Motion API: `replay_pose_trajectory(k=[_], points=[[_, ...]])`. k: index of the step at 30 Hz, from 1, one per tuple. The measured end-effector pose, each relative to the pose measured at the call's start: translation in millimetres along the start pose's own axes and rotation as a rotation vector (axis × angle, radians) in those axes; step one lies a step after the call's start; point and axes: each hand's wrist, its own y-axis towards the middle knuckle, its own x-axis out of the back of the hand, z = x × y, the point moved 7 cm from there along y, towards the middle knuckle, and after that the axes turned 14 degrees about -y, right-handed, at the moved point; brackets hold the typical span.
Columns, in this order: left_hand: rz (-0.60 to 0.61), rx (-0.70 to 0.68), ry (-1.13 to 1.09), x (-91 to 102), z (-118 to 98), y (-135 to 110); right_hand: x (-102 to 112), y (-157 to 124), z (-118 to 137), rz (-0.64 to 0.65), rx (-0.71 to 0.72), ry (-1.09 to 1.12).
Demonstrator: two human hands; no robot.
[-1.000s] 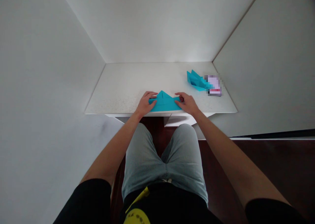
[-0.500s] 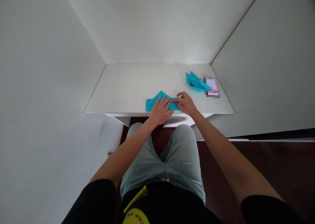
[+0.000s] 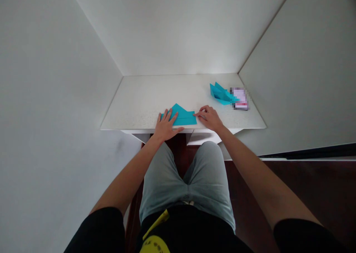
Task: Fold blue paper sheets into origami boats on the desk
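Observation:
A folded blue sheet of paper (image 3: 182, 119) lies flat near the front edge of the white tabletop, with a peak at its upper side and a crease along its lower strip. My left hand (image 3: 166, 127) lies flat over its left part, fingers spread and thumb out to the right. At the paper's right edge, my right hand (image 3: 210, 118) touches the upper corner with one outstretched fingertip. Its other fingers are bent and apart. Farther back on the right stands a folded blue paper boat (image 3: 221, 94), beside my right hand but apart from it.
A blurred pinkish rectangular object (image 3: 240, 98) lies at the right, partly behind the paper boat's tip. White walls enclose the white tabletop (image 3: 144, 93) at the back and both sides. My legs (image 3: 210, 175) are below its front edge.
My left hand has slid left along the folded paper, and more of the paper's right part shows. The paper sits slightly farther left. My right hand has barely moved.

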Motion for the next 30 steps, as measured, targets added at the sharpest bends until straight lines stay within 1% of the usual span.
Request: replay_pose_trajectory(k=[3,7,12,14,16,18,20,22,25,27,30], points=[[-0.011,0.009,-0.017,0.5,1.9,0.2,0.4,-0.8,0.3,0.000,-0.004,-0.001],[-0.032,-0.043,-0.070,6.5,10.8,-6.0,1.7,-2.2,2.1,0.003,-0.012,0.005],[-0.068,-0.138,-0.188,15.4,32.2,-30.1,4.6,-1.2,4.6,-0.003,0.002,0.049],[-0.075,-0.143,-0.252,17.9,38.2,-39.6,4.7,-0.1,3.6,-0.002,0.005,0.101],[-0.087,-0.128,-0.341,22.0,39.8,-45.3,5.0,0.8,-0.3,-0.013,-0.024,0.197],[-0.150,-0.071,-0.445,31.4,40.1,-45.6,5.9,0.9,-7.0,-0.048,-0.089,0.317],[-0.235,0.020,-0.576,43.3,41.3,-39.8,6.2,0.0,-13.7,-0.088,-0.160,0.417],[-0.284,0.110,-0.726,52.6,43.3,-27.6,5.3,-1.5,-18.9,-0.116,-0.219,0.475],[-0.303,0.220,-0.881,58.0,47.7,-3.7,2.0,-3.7,-23.8,-0.122,-0.285,0.515],[-0.318,0.285,-0.840,56.5,51.1,8.3,-0.2,-5.0,-25.6,-0.115,-0.313,0.528],[-0.306,0.370,-0.625,45.7,52.7,14.3,0.2,-5.8,-25.5,-0.122,-0.319,0.521]])
